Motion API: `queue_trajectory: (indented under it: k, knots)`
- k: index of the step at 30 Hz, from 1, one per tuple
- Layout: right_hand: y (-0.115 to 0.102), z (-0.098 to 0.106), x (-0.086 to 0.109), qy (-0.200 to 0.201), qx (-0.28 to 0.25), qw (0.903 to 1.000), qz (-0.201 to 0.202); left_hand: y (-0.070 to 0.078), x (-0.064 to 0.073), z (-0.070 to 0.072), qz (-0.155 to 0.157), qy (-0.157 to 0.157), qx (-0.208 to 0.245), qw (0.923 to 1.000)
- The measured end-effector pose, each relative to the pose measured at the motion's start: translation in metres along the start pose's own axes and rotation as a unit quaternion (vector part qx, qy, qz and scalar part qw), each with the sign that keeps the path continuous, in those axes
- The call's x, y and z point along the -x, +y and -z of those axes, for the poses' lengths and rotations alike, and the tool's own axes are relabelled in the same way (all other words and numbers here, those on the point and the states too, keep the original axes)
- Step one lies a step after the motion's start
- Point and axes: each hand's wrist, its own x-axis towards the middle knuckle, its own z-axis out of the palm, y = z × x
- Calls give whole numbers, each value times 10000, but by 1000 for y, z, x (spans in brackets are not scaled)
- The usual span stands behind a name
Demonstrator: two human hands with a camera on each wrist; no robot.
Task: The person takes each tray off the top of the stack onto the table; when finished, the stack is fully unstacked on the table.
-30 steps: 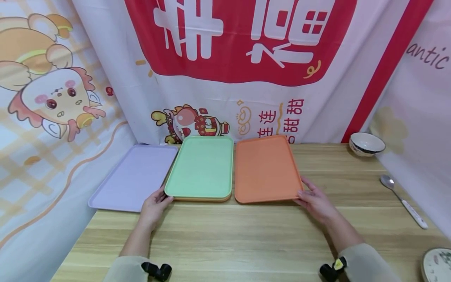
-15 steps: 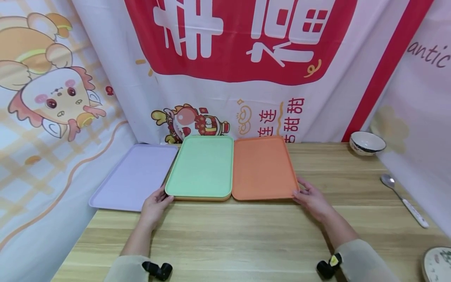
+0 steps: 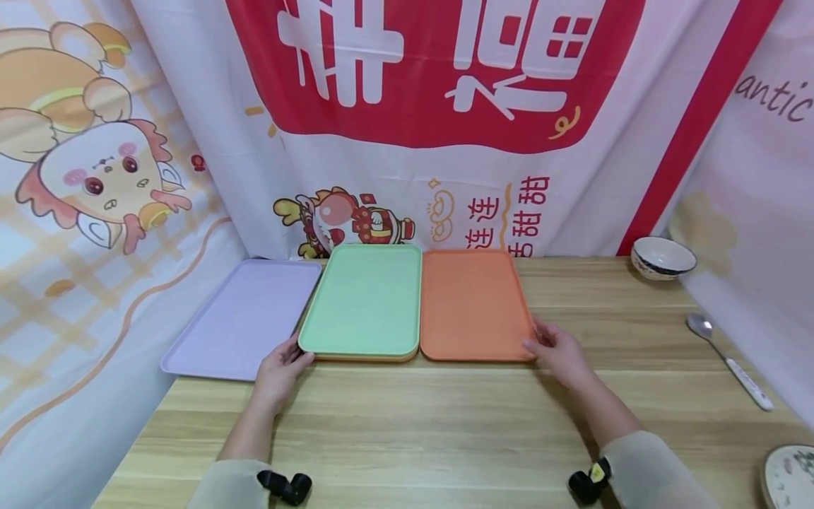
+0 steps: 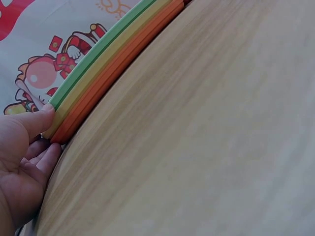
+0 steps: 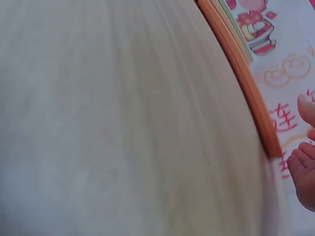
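At frame centre, the left hand (image 3: 280,371) pinches the lower left corner of the stack (image 3: 360,302), thumb on its green rim. Just right of that lies the orange tray (image 3: 477,304), the right hand (image 3: 562,353) at its lower right corner, thumb and fingers parted; whether they touch it I cannot tell. A hard leftward push there could jam the orange tray against the stack and skew both; a left-hand slip could nudge the lilac tray (image 3: 244,318). Some left fingers are partly hidden; the plate (image 3: 791,474), lower right, is cut off.

Patterned bowl (image 3: 663,259), spoon (image 3: 731,367), cropped dish (image 3: 791,477).
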Motion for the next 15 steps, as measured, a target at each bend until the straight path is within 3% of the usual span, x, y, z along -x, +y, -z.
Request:
queue_trajectory:
  k: [6, 10, 15]
  knots:
    - [-23, -19, -3, -57, -507, 9980, 384, 1, 0, 0, 11, 29, -60, 10000]
    - [-33, -38, -7, -316, -844, 9952, 376, 2, 0, 0, 10, 20, -58, 10000]
    - [-50, -65, -11, -727, -860, 9933, 251, 0, -1, -1, 9, 23, 7, 10000]
